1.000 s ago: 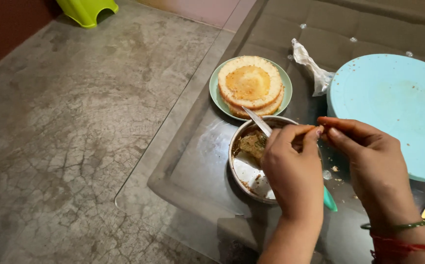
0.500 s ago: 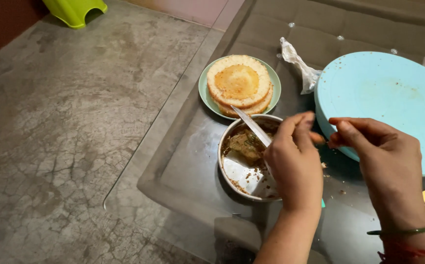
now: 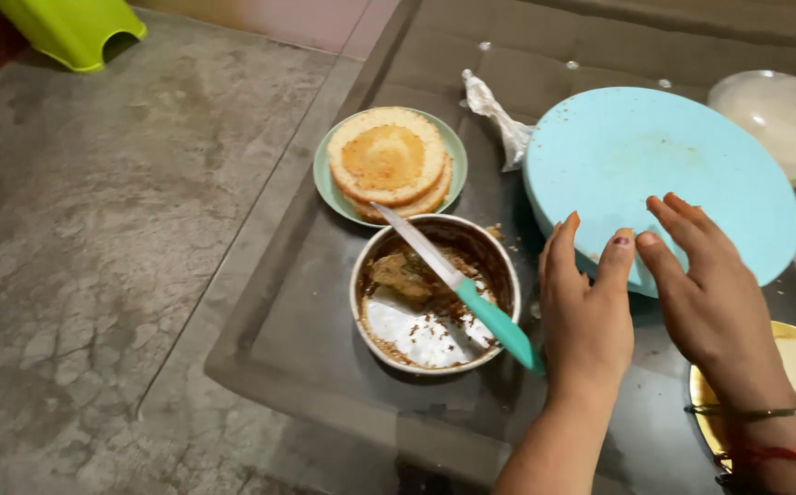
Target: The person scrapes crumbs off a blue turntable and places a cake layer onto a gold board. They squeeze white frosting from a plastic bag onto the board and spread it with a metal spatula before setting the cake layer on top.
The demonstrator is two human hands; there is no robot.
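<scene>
**While our hands hover at the turntable's edge**

While both our grips stay spread and empty, our left hand [image 3: 586, 316] and right hand [image 3: 709, 293] reach the near rim of the light-blue cake turntable [image 3: 664, 174]. Left of that turntable sits the steel bowl [image 3: 434, 293] with a teal-handled knife [image 3: 457, 284] resting across it; beyond the bowl, stacked cake layers [image 3: 390, 163] on a green plate [image 3: 324, 179].

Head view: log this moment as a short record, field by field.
Left hand: left hand open, fingers spread, holding nothing, at the near edge of the turntable
Right hand: right hand open, fingers over the round light blue turntable
Knife: green-handled knife resting across the steel bowl, blade over the brown filling
Plate: green plate with stacked cake layers
Surface: glass table
</scene>
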